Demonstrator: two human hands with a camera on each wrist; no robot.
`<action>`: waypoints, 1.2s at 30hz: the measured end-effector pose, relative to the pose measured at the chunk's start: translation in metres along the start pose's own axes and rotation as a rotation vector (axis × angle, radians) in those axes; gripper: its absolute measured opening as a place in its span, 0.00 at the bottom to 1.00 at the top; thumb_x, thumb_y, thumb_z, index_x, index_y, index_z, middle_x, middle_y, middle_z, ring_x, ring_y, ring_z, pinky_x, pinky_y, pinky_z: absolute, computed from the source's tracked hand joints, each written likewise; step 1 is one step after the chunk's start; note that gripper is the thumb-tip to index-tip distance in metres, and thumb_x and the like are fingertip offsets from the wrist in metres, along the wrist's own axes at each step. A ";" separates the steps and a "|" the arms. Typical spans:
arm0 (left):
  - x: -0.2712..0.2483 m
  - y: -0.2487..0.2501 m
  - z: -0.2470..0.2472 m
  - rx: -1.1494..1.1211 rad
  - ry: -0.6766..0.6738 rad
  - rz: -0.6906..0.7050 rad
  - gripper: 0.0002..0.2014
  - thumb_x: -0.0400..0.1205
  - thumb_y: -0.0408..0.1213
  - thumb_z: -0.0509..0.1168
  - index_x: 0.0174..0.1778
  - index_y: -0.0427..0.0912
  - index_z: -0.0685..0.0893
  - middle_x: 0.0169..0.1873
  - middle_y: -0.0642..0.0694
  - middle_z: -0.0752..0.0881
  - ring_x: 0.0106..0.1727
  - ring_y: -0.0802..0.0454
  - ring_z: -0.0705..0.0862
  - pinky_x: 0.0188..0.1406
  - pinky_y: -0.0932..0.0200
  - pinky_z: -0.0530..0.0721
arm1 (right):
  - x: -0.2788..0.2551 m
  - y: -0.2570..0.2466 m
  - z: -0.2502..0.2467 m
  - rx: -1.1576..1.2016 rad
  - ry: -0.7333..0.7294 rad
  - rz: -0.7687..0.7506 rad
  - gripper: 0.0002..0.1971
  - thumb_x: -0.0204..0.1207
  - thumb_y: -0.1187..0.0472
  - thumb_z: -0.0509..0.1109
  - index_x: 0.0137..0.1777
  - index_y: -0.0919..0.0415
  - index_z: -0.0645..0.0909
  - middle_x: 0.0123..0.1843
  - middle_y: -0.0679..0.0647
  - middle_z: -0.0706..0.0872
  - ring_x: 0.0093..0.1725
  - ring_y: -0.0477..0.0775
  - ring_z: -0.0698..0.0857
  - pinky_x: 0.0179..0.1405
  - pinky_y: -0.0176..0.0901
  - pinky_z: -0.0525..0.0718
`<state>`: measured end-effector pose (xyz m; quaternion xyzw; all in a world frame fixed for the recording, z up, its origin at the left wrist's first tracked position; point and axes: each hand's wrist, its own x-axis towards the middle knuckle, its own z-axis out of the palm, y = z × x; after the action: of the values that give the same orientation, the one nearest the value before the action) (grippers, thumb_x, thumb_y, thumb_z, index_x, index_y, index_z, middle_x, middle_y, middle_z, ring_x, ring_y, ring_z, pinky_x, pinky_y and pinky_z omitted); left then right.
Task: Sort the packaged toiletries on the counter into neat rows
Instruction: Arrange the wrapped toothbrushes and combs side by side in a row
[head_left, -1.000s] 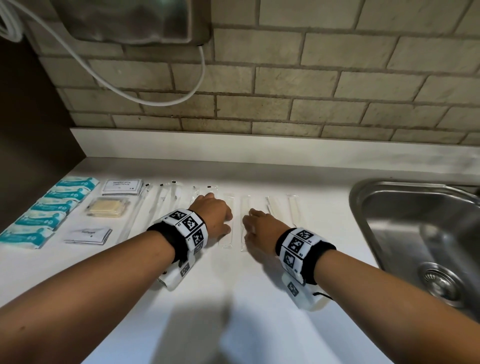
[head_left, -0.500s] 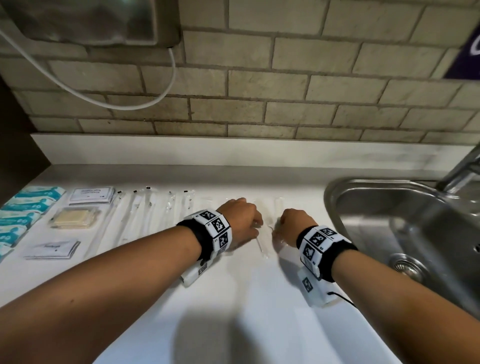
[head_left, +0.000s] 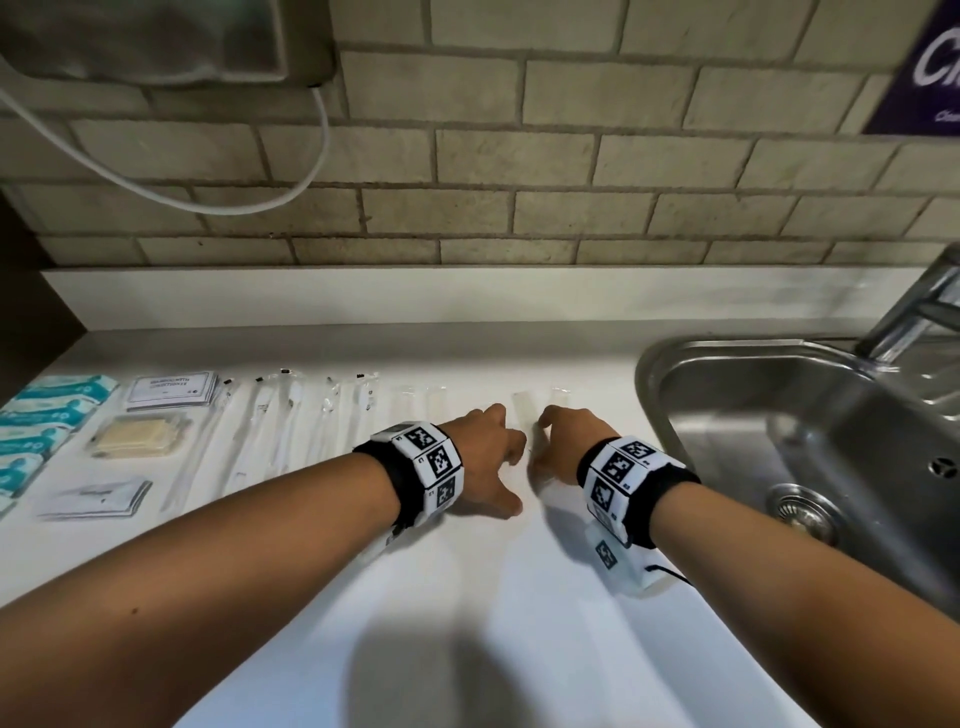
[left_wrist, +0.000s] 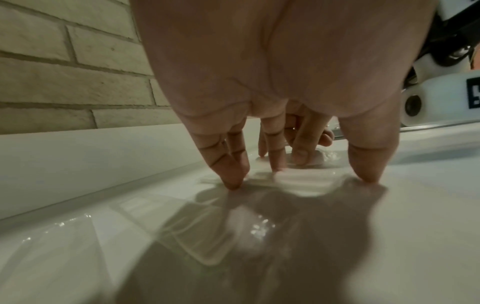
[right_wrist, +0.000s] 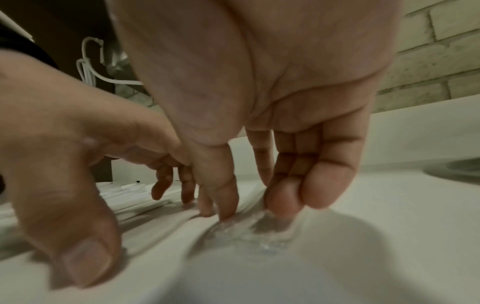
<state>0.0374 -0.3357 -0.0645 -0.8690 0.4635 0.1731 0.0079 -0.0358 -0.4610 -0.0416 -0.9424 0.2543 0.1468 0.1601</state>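
Clear long packets (head_left: 521, 410) lie beside the sink (head_left: 779, 415) on the bench (head_left: 467, 597), both hands flanking them. Left hand (left_wrist: 272, 92): spread fingertips (left_wrist: 232, 176) press film. Right hand (right_wrist: 272, 102): fingertips (right_wrist: 281, 201) press another; next, I judge, nudge it parallel.

Dim warm light; soft shadows toward viewer; wrist views blurred, edges warped.
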 end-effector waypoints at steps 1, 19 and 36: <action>-0.001 0.001 0.000 -0.009 0.012 -0.021 0.26 0.64 0.62 0.72 0.51 0.50 0.79 0.53 0.49 0.69 0.47 0.47 0.79 0.46 0.48 0.84 | -0.002 -0.001 0.001 -0.010 -0.006 -0.010 0.26 0.69 0.59 0.75 0.68 0.58 0.75 0.53 0.55 0.88 0.51 0.56 0.89 0.53 0.47 0.88; 0.021 0.003 -0.029 -0.453 0.291 -0.222 0.17 0.77 0.29 0.66 0.59 0.40 0.71 0.46 0.41 0.81 0.42 0.45 0.79 0.37 0.56 0.75 | 0.007 0.009 0.006 -0.184 0.074 -0.172 0.24 0.79 0.54 0.64 0.75 0.53 0.71 0.71 0.55 0.74 0.73 0.60 0.70 0.67 0.54 0.77; 0.012 0.004 -0.008 -0.042 0.261 -0.023 0.20 0.77 0.54 0.68 0.64 0.53 0.84 0.69 0.53 0.77 0.69 0.46 0.67 0.66 0.49 0.67 | 0.018 0.022 -0.002 -0.286 0.032 -0.102 0.21 0.77 0.57 0.66 0.69 0.58 0.75 0.68 0.56 0.78 0.70 0.60 0.73 0.67 0.53 0.74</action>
<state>0.0430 -0.3488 -0.0602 -0.8894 0.4468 0.0680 -0.0687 -0.0318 -0.4872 -0.0515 -0.9695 0.1852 0.1582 0.0277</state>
